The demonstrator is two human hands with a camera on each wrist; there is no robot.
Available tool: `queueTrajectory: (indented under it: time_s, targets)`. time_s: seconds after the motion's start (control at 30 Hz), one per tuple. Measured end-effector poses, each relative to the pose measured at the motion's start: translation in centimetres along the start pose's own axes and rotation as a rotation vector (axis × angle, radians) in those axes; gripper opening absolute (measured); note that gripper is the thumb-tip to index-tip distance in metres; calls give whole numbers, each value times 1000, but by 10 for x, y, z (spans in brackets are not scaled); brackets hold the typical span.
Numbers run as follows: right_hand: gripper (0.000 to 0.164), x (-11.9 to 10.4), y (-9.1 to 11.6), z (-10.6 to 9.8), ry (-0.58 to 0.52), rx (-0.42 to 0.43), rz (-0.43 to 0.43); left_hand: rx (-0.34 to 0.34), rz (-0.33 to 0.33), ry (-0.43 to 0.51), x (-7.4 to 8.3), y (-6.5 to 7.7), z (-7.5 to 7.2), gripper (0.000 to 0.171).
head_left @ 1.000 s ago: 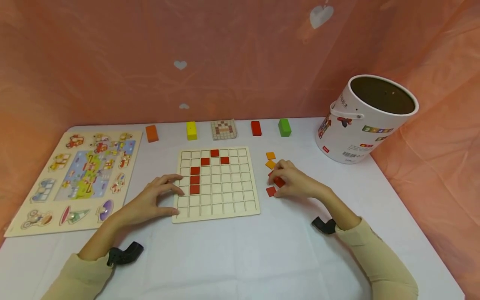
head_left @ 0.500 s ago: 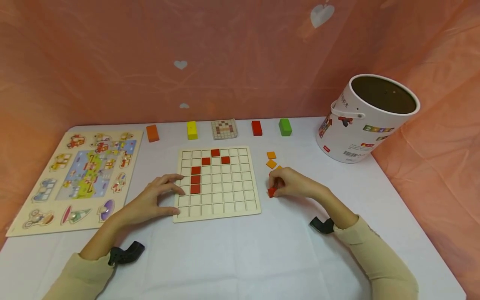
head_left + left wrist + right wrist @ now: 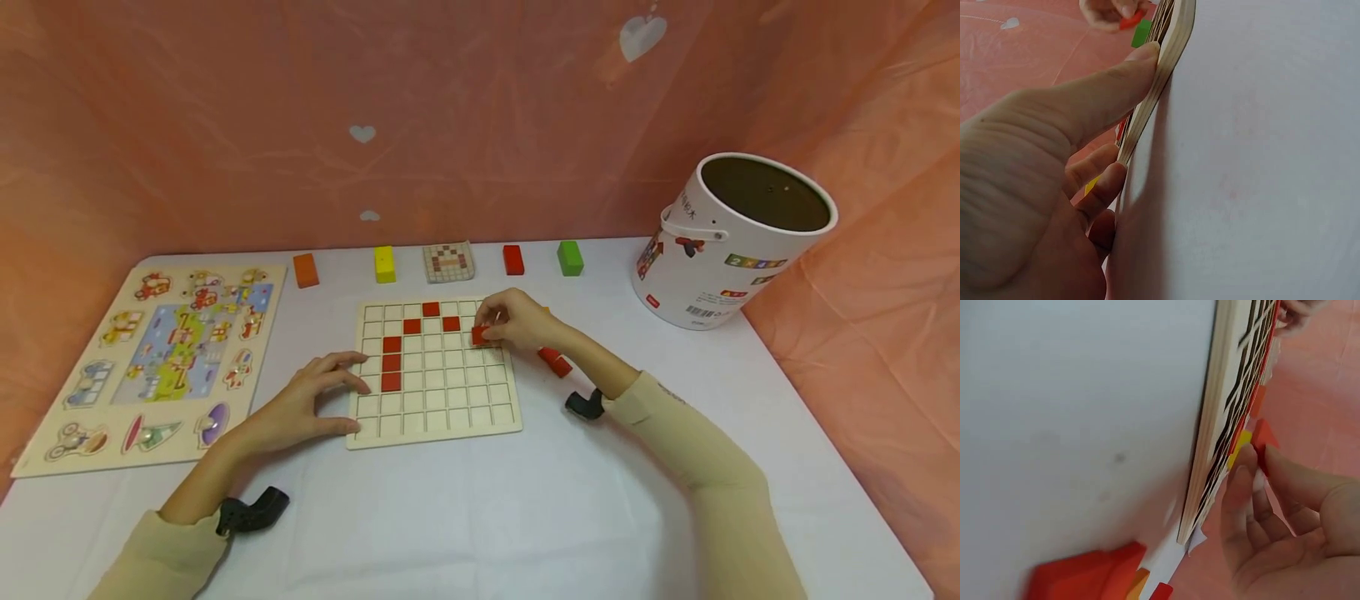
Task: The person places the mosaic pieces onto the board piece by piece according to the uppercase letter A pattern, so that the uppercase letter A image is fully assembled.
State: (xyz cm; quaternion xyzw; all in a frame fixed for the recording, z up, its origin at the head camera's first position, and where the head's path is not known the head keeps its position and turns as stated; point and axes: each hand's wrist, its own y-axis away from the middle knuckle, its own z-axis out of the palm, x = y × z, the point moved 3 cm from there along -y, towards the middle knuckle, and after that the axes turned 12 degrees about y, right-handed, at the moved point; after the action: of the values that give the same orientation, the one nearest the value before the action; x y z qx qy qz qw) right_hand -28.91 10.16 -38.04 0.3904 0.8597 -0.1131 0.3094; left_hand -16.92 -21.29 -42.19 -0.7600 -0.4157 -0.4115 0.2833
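Observation:
A cream grid board (image 3: 450,400) lies on the white table, several red tiles set in its squares, such as one red tile (image 3: 392,362) left of centre. My right hand (image 3: 521,321) pinches a red square tile (image 3: 480,336) between thumb and fingers, over the board's upper right squares. In the right wrist view that pinched tile (image 3: 1263,444) shows tilted beside the board's edge. With fingers spread, my left hand (image 3: 307,398) rests at the board's left side; in the left wrist view its thumb (image 3: 1141,62) lies against the wooden edge.
Loose red tiles (image 3: 556,363) lie right of the board, partly behind the right forearm. Along the back stand orange (image 3: 305,271), yellow (image 3: 384,265), red (image 3: 513,260) and green (image 3: 570,259) blocks and a pattern card (image 3: 448,262). A picture puzzle (image 3: 112,446) lies left, a white bucket (image 3: 697,275) back right.
My right hand has picked a red tile from the loose ones on the right and carried it left over the board's upper right. The left hand has stayed in place.

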Motion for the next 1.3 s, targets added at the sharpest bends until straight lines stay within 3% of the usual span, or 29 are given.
queueTrajectory:
  time_s: [0.23, 0.5, 0.73, 1.0, 1.17, 1.3]
  targets:
    - [4, 1, -21, 4, -13, -44, 41, -5, -3, 0, -2, 0, 1, 35]
    - [4, 0, -22, 9, 88, -22, 41, -2, -12, 2, -4, 1, 1, 37]
    - [4, -4, -18, 9, 193, -10, 98, -4, -28, 10, -5, 1, 1, 37]
    - [11, 10, 23, -16, 106, 109, 77, -5, -27, -2, -3, -1, 1, 37]
    - [21, 31, 56, -22, 65, 40, 85, -3, -35, 0, -3, -1, 1, 37]
    - [26, 38, 71, -21, 84, -10, 55, -4, -38, 8, -2, 0, 2, 36]
